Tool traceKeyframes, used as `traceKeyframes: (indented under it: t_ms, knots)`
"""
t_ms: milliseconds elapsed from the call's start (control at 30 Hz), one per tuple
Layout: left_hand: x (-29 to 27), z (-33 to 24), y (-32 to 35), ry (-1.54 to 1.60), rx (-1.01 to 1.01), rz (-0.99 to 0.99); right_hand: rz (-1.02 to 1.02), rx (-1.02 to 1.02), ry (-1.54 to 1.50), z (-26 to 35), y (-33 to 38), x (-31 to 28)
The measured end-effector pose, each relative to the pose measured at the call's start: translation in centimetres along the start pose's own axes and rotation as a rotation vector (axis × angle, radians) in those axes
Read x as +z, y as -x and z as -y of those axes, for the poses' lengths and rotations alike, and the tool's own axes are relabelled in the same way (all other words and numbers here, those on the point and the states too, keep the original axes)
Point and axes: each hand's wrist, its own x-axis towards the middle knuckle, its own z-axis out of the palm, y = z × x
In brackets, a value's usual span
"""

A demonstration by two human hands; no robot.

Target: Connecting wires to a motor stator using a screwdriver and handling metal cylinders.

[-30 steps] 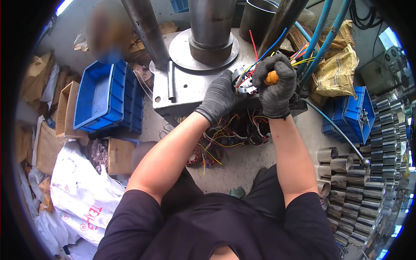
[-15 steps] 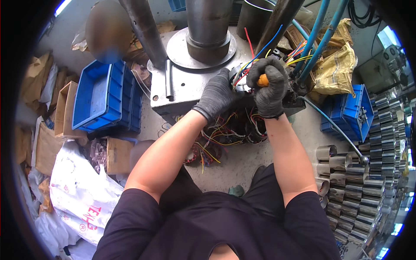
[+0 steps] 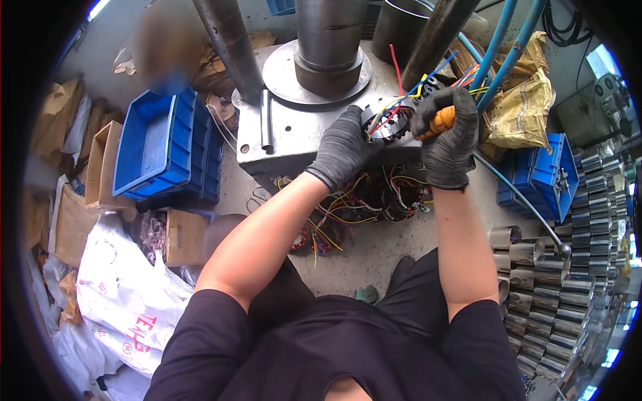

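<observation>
In a dark grey glove, my left hand [image 3: 342, 148] grips the near left side of a wire-wound motor stator [image 3: 394, 123] at the front right of the metal press table [image 3: 294, 139]. Red, blue, yellow and white leads rise from the ring. My right hand [image 3: 455, 152], gloved too, is closed round the orange handle of a tool [image 3: 442, 120] just right of the stator. The tool's working end is hidden, so its kind does not show. Several wired stators [image 3: 394, 197] hang or lie beneath the table's front edge.
A thick press column [image 3: 328, 47] stands on a round plate, between slanted pillars [image 3: 231, 47]. Blue hoses [image 3: 511, 47] rise at the right. Blue crates [image 3: 144, 154] stand left; another [image 3: 538, 177] stands right, near stacked metal sleeves [image 3: 542, 294]. A metal tube [image 3: 266, 120] lies on the table.
My right hand has moved right with the orange-handled tool, off the stator, so more of ring and handle shows. My left hand stays on the stator. The whole view has shifted slightly.
</observation>
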Motion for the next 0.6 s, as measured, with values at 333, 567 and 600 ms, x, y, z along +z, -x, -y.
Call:
traceKeyframes:
  t_ms: [333, 567, 600]
  knots:
    - [4.1, -1.0, 2.3, -0.158, 0.325, 0.063, 0.12, 0.172, 1.167, 0.6, 1.6, -0.1]
    - [5.3, 1.0, 3.9, -0.088, 0.115, -0.083, 0.25, -0.094, 1.201, -0.4, 1.1, -3.6]
    - [3.0, -0.5, 4.3, 0.167, -0.067, -0.005, 0.26, 0.028, 1.202, 0.0, 1.0, -3.3]
